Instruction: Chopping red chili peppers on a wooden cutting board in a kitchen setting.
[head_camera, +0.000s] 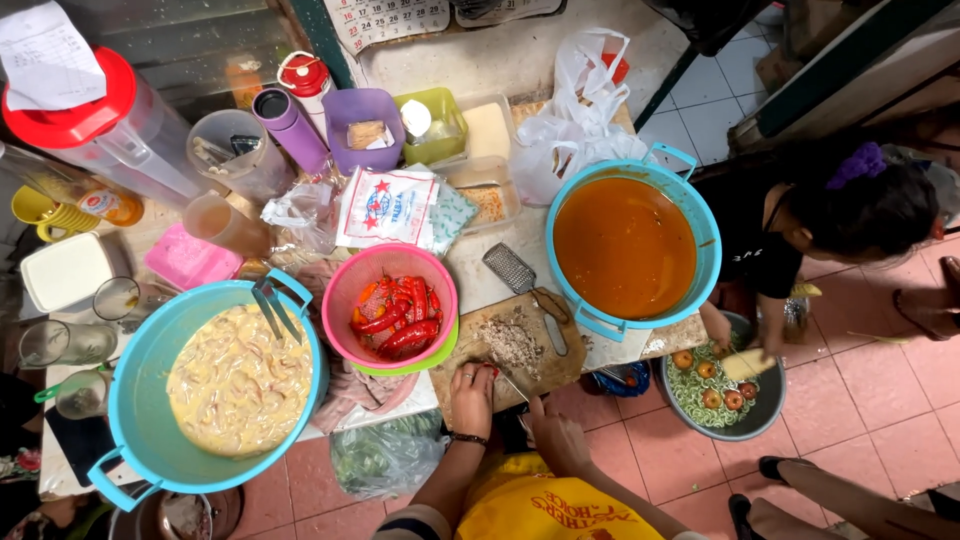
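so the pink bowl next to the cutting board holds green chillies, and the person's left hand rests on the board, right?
Not quite: in the head view the chillies in the pink bowl are red, with a few orange, not green. The rest holds: the bowl sits beside the cutting board, and the left hand rests on the board's near edge.

Wearer's left hand (471, 397): bare, red-painted nails visible, dark beaded bracelet (468, 438) at wrist. Right hand (556, 437): bare, no ring or band seen. Torso: yellow garment (545, 510) with red printed lettering across front. Striped sleeve edge (405, 524), dark and light bands, at lower left forearm. Forearms otherwise uncovered.
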